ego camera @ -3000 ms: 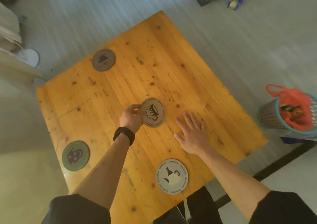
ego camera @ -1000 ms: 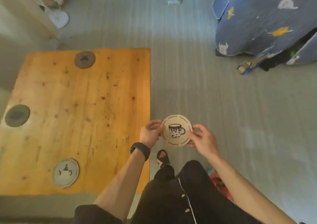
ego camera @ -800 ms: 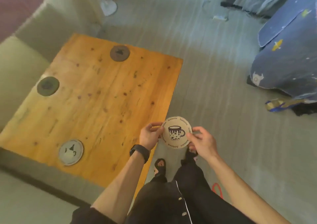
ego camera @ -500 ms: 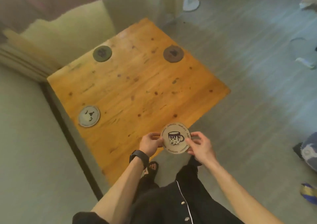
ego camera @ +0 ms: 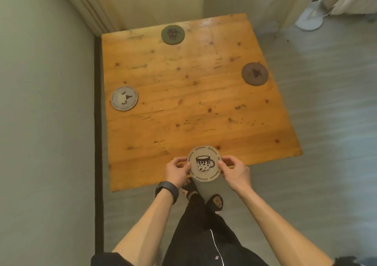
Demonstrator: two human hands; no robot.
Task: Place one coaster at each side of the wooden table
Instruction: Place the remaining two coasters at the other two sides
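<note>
The square wooden table [ego camera: 189, 102] lies in front of me. A green coaster [ego camera: 173, 34] sits at its far side, a brown coaster [ego camera: 255, 74] at its right side, a pale grey coaster [ego camera: 124, 98] at its left side. Over the near edge I hold a beige coaster with a mug drawing [ego camera: 204, 163] between both hands. My left hand [ego camera: 176, 171] pinches its left rim and my right hand [ego camera: 234, 172] pinches its right rim. The coaster hangs flat, partly over the table and partly over the floor.
A pale wall [ego camera: 44, 123] with a dark baseboard [ego camera: 98, 123] runs along the table's left side. Cream curtains [ego camera: 155, 0] hang behind the table. A white fan base [ego camera: 309, 22] stands at the far right. My sandalled feet [ego camera: 204, 196] are on the grey floor below the near edge.
I have walked round the table, so a different side now faces me. Both hands carried the mug coaster from beside the table to over its near edge.
</note>
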